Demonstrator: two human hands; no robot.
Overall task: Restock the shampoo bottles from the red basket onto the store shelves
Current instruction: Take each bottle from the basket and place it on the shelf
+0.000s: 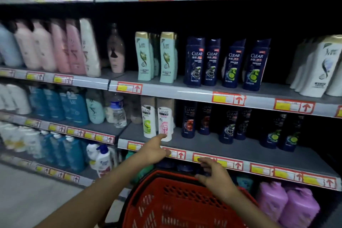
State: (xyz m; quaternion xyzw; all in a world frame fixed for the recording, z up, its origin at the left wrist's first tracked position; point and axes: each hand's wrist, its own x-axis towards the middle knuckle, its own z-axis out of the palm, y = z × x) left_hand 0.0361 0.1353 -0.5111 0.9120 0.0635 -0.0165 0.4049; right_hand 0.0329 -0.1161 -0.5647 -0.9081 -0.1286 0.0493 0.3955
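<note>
Left hand (153, 151) reaches up past the far rim of the red basket (185, 196), fingers straight, holding nothing, index tip at or just beside the base of the pink-label CLEAR bottle (164, 118). Can't tell if it actually touches. That bottle stands upright on the shelf (222, 144) just above the basket's far rim, next to a green-label CLEAR bottle (148, 120), with dark CLEAR bottles (188, 118) further right of the basket's centre line. Right hand (214, 176) hovers over the basket's far right rim, fingers spread and loose, gripping nothing. No bottle visible inside the basket from here. The step looks like facing up the placed bottle. To do it well, nudge low at the base so it doesn't tip, square the label forward, and line it up with the green one. Keep the right hand ready over the basket for the next pick.
</note>
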